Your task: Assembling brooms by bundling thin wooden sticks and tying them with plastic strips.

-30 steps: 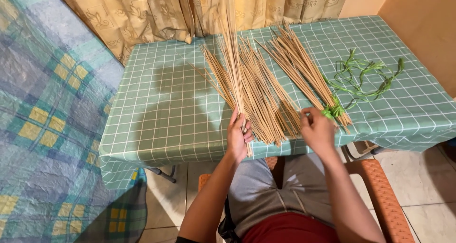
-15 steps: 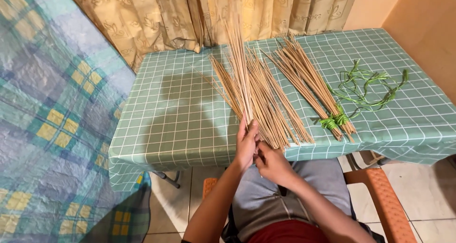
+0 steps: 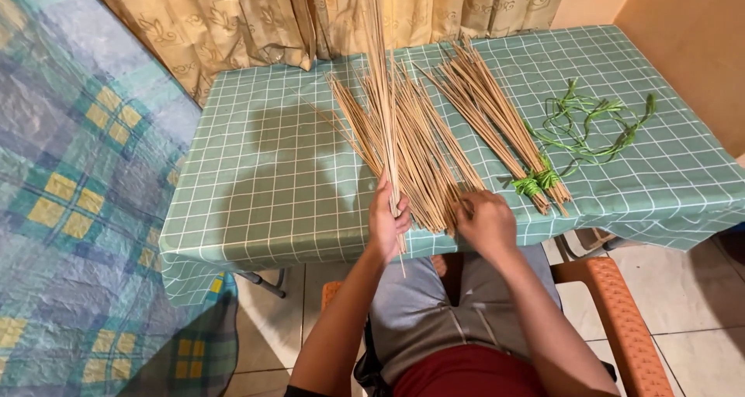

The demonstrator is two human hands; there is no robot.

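Sticks, thin and straw-coloured, are gathered into a small upright bunch (image 3: 382, 94) that is gripped near its lower end by the left hand (image 3: 387, 225) just below the centre of the frame; the fingers are closed around the bunch, whose tips rise toward the curtain (image 3: 233, 20) at the top of the picture. Just right of it, the right hand (image 3: 486, 222) is laid on the near ends of a loose pile of sticks (image 3: 411, 145) spread on the tabletop (image 3: 256, 187); its fingers are curled over those ends, though whether any stick is actually pinched cannot be told. Further right, a tied bundle of sticks (image 3: 489, 117) is seen lying slantwise, bound near its lower end with green strips (image 3: 535, 183). More loose green strips (image 3: 590, 125) are scattered in the upper right, well apart from both hands. The tabletop is covered by a green cloth with a white grid. A checked blue and yellow bedspread (image 3: 70, 203) fills the left of the frame, and an orange chair arm (image 3: 613, 304) is visible at lower right.
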